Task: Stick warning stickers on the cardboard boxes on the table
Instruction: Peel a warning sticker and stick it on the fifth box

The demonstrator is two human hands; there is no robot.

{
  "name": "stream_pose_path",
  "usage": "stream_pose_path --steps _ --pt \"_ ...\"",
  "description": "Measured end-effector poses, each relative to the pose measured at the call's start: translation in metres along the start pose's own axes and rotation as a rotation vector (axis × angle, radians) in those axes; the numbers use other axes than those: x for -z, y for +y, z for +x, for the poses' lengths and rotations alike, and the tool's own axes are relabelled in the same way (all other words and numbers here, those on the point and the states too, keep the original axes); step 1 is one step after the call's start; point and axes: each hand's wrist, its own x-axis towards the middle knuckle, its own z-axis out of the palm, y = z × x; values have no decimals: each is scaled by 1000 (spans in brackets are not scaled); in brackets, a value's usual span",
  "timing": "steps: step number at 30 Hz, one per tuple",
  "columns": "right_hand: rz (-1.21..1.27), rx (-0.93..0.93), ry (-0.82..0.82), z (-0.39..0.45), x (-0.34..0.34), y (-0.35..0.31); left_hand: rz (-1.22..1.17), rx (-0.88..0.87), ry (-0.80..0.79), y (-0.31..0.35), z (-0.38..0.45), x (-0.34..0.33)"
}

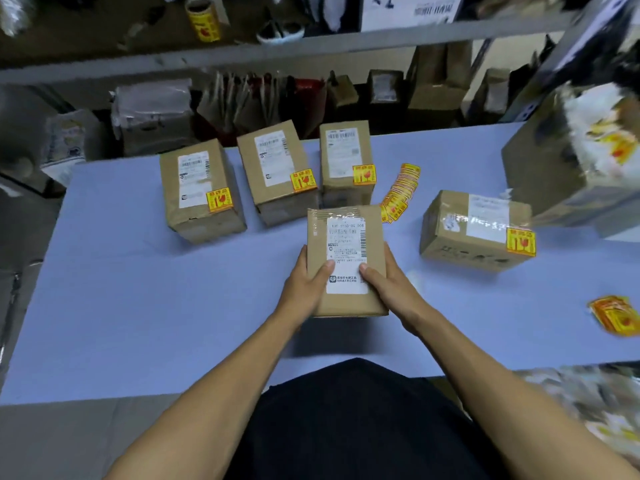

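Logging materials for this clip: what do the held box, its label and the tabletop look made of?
Held box: matte brown cardboard, with glossy clear tape at its far edge. Shipping label: white printed paper, probably adhesive. Tabletop: smooth, pale blue, matte surface; laminate or sheet covering, can't tell.

Worn on the head, looking forward and steeply down over a blue table. Close above both forearms, with the left hand and right hand near centre. Wide-angle, bending the shelf along the far edge and blurring the right side. Only one view, so nothing shared with another.
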Motion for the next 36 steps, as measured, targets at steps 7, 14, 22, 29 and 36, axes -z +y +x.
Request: stream_pose_path --steps 7,14,22,29,36 --pt "-24 -68 -3 20 -3 9 88 25 77 -14 12 -8" --pt "-74 -30 -22 41 -8 1 143 31 156 -9 25 -1" --pt "-293 -78 291 71 27 -2 961 -370 68 15 46 -6" --pt "-529 -59 375 118 43 -22 1142 -447 -23 15 71 -19" --pt "-615 -164 486 157 41 -29 1151 -453 -7 13 75 -19"
